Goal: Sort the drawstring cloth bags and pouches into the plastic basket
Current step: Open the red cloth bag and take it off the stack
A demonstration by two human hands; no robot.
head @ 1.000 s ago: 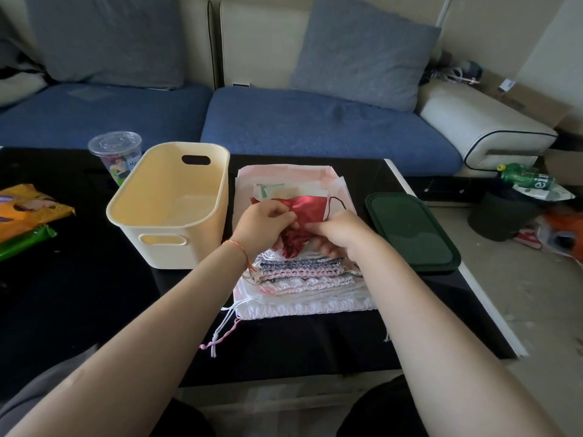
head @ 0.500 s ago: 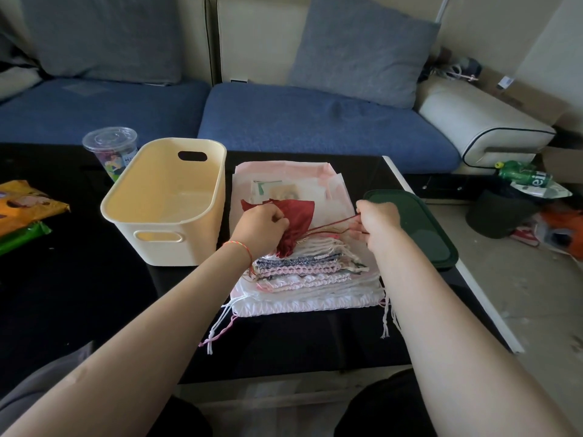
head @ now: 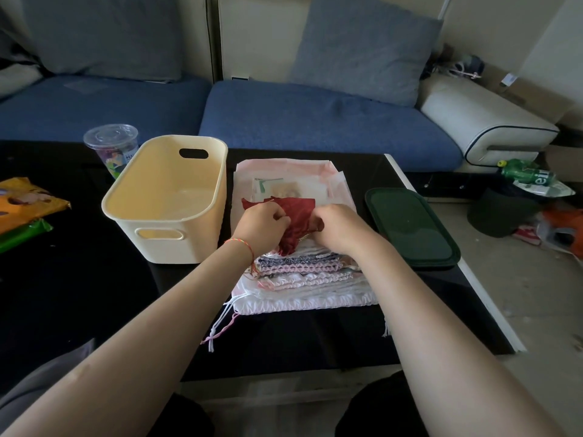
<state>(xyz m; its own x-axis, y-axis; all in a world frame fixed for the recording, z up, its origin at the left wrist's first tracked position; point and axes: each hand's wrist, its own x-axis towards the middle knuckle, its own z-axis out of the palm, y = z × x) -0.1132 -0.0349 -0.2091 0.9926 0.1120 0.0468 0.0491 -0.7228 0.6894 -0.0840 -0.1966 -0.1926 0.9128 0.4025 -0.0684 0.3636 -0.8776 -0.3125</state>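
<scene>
Red satin pouch [head: 296, 216] — both hands, left hand [head: 263, 227] and right hand [head: 339, 230], have curled fingers bunching it atop the stack [head: 303, 272]. Basket [head: 170, 197] sits just beside — likely for a short drop.

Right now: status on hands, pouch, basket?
Left hand and right hand both gripping red pouch over the pile. Basket empty. Path clear.

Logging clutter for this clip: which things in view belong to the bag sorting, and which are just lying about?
Job: red pouch, held by left hand and right hand; stacked bags; cream basket.

Lying about: green lid; plastic cup; snack packets; green bottle.
</scene>
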